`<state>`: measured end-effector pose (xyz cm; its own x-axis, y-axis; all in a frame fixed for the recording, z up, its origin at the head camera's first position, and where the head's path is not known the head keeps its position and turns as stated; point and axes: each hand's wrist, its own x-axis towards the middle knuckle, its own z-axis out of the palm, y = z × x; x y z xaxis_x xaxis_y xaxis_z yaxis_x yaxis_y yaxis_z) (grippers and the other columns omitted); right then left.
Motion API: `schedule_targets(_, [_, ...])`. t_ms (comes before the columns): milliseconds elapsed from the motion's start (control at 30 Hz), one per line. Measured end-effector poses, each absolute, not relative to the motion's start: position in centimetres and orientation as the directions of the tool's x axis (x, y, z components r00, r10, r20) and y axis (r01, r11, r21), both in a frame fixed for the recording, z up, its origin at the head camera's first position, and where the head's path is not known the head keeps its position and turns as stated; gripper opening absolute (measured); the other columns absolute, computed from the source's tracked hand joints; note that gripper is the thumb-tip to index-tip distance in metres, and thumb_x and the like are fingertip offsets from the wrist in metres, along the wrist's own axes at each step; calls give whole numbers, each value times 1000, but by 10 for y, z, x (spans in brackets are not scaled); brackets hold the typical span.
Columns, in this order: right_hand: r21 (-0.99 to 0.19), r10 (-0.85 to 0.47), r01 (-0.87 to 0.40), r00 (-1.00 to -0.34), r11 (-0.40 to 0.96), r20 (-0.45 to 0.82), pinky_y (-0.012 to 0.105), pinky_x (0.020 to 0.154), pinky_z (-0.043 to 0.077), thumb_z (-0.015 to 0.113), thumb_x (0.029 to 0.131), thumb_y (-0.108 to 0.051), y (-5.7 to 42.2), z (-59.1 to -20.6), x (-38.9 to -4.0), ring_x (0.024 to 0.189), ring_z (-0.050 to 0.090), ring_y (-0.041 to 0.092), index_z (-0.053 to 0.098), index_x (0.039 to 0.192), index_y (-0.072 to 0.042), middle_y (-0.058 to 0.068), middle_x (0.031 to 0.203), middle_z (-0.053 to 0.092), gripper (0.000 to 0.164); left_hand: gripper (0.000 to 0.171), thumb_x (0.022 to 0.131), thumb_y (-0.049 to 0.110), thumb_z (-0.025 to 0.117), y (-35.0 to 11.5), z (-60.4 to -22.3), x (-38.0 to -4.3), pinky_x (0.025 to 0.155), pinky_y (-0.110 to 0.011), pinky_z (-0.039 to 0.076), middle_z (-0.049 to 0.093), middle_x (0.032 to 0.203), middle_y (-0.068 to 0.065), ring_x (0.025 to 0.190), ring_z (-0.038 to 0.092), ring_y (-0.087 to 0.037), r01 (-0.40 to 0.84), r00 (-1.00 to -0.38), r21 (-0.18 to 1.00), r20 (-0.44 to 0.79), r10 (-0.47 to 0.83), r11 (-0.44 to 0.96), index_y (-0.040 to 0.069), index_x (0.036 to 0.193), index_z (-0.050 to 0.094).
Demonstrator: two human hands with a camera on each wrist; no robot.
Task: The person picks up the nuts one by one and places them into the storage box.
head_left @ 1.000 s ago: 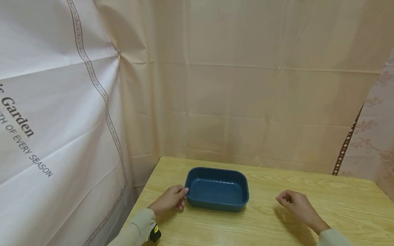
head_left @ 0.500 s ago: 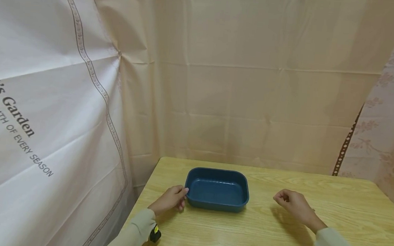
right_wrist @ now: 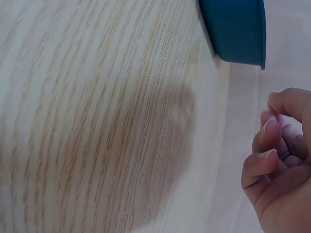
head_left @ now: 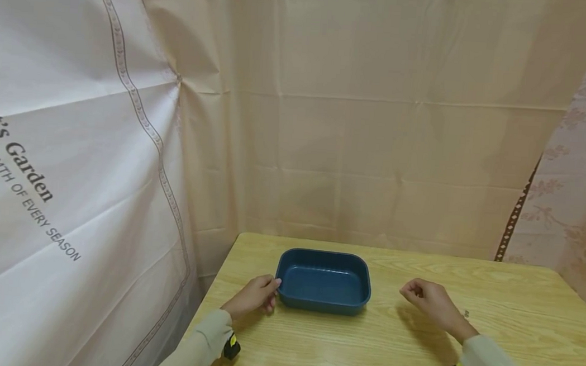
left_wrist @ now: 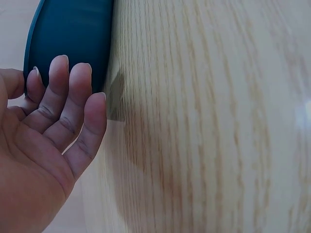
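In the head view a deep blue rectangular baking dish [head_left: 323, 283] stands on the wooden table. My left hand [head_left: 253, 295] pinches its left rim between thumb and index finger. The left wrist view shows the other fingers [left_wrist: 79, 80] of that hand loosely bent beside the dish's end wall. To the right of the dish, apart from it, my right hand [head_left: 434, 302] hovers over the table with fingers curled and thumb near the index fingertip. No thing shows between these fingers in the right wrist view, where the dish [right_wrist: 238, 34] appears beyond the hand [right_wrist: 286, 165].
A tiny light-coloured thing [head_left: 466, 314], too small to identify, lies on the table [head_left: 343, 348] just behind my right wrist. Beige cloth [head_left: 377, 126] hangs behind the table. White printed cloth [head_left: 71, 192] closes off the left, and flowered cloth [head_left: 574, 194] the right.
My right hand has drifted left, closer to the dish, uncovering the tiny thing by its wrist. The left hand and the dish have stayed in place.
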<state>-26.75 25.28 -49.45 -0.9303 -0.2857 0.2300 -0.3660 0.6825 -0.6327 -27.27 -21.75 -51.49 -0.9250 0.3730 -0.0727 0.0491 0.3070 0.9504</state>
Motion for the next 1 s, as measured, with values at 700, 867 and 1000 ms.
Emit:
schedule_targets(700, [-635, -295, -360, -932, 684, 210, 26, 68, 51, 66, 104, -23, 235, -491, -271, 82, 59, 11, 71, 103, -3, 5, 95, 70, 20, 46, 111, 39, 47, -218, -516, -274, 58, -32, 53, 62, 78, -11, 63, 62, -18, 61, -926, 951, -60, 373, 303, -5, 102, 56])
schedule_targets(867, [-653, -295, -353, -934, 670, 202, 26, 68, 50, 66, 103, -25, 229, -491, -273, 81, 59, 11, 71, 104, -3, 5, 94, 69, 23, 47, 111, 38, 46, -217, -515, -273, 57, -31, 53, 62, 78, -11, 62, 62, -18, 62, -928, 950, -58, 369, 306, -7, 103, 56])
schedule_targets(1000, [-659, -292, -344, -937, 669, 192, 26, 66, 49, 67, 103, -24, 224, -491, -274, 79, 57, 11, 71, 103, -4, 5, 93, 69, 21, 48, 111, 39, 46, -217, -514, -272, 58, -31, 53, 62, 78, -11, 62, 62, -18, 59, -927, 951, -61, 370, 304, -7, 104, 56])
